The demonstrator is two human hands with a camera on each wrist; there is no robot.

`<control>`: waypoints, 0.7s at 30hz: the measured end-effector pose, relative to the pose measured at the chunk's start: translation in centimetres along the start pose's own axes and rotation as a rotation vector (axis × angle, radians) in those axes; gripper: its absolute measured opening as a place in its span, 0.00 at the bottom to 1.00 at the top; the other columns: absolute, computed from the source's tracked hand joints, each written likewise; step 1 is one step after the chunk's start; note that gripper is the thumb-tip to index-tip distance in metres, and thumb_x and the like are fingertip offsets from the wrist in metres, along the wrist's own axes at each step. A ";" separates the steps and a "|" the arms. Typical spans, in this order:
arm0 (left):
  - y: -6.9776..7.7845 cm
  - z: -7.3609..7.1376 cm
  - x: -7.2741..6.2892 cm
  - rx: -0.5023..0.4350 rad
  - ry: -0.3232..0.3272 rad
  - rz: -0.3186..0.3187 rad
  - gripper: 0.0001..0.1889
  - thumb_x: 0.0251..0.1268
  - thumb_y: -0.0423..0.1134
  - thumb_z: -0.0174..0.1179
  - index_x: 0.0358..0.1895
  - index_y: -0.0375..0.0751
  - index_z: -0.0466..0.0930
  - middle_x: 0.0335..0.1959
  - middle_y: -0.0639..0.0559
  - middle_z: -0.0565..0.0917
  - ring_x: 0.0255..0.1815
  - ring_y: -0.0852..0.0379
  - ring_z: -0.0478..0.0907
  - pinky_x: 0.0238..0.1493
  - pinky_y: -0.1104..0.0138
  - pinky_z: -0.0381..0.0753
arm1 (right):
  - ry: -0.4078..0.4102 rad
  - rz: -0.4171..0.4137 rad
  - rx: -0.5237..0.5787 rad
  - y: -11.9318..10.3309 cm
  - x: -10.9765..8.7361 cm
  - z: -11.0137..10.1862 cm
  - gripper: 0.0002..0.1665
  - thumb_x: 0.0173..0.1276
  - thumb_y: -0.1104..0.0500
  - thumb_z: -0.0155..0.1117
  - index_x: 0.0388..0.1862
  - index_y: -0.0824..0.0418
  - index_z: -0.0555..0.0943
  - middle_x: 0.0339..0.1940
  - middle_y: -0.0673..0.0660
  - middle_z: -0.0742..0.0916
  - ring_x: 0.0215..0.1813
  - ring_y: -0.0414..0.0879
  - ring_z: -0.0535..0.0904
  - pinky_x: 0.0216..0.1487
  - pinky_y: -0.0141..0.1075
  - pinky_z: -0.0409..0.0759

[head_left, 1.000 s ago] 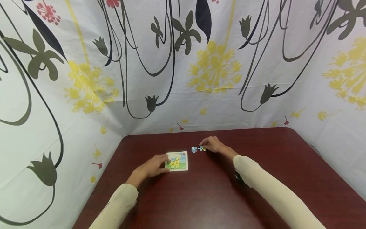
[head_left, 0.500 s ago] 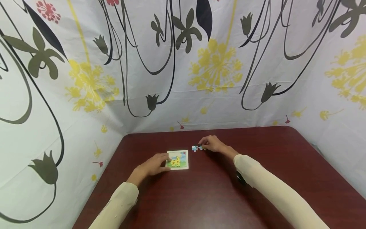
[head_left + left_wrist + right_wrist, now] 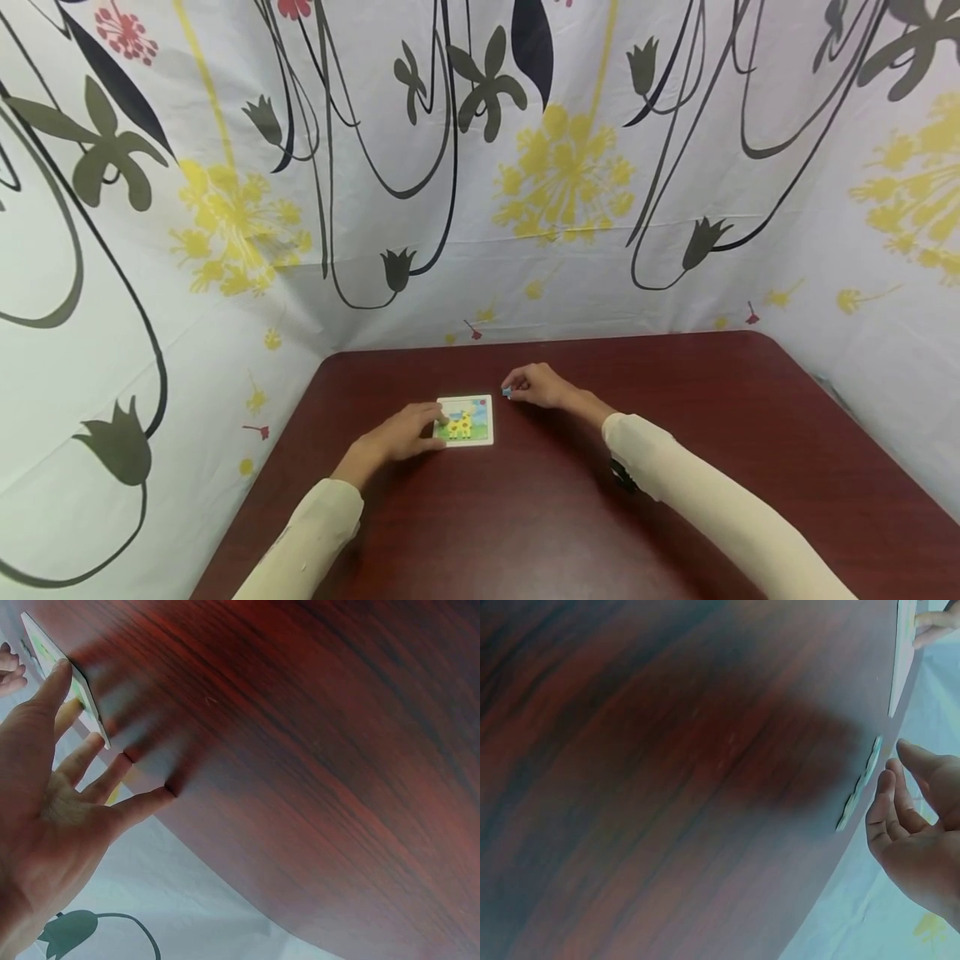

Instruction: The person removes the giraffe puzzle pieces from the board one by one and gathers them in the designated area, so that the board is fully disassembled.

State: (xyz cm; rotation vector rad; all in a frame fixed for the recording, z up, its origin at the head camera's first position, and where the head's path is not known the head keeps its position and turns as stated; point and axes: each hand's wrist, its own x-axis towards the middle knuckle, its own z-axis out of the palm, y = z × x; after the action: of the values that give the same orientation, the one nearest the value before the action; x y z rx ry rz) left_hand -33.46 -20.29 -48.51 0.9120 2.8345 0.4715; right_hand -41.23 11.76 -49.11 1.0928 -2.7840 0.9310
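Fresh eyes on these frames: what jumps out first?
Probably the boldly flowered backdrop, which fills the upper part of the head view. Next, the bright giraffe board on the dark red table, with the left hand at its left edge. Then the right hand, just right of the board, partly covering something small and blue.

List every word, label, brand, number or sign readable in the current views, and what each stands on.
No readable text in any view.
Giraffe board: red mark in one corner, too small to make out.
Puzzle pieces: too edge-on to read any marking.
Patterned cloth: printed flowers and stems, no lettering.
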 end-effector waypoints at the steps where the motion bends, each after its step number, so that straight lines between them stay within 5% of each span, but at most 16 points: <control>1: 0.0 0.0 0.0 -0.002 0.000 0.001 0.22 0.72 0.45 0.68 0.63 0.39 0.80 0.75 0.35 0.70 0.77 0.35 0.64 0.74 0.43 0.63 | 0.000 -0.008 -0.005 -0.2 0.1 0.2 0.10 0.72 0.66 0.70 0.50 0.65 0.88 0.40 0.57 0.91 0.42 0.49 0.88 0.44 0.37 0.85; 21: 0.0 0.2 0.3 -0.005 -0.011 -0.027 0.22 0.73 0.47 0.67 0.63 0.41 0.80 0.75 0.37 0.71 0.77 0.38 0.64 0.75 0.45 0.62 | -0.050 -0.071 0.027 -3.4 2.0 3.3 0.10 0.73 0.66 0.68 0.51 0.65 0.89 0.40 0.57 0.91 0.42 0.46 0.87 0.43 0.34 0.84</control>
State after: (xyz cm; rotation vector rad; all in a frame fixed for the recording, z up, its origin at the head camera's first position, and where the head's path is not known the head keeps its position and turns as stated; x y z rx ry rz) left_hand -33.67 -20.07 -48.76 0.8722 2.8310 0.4682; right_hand -40.00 6.85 -49.59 1.2261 -2.7589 0.9491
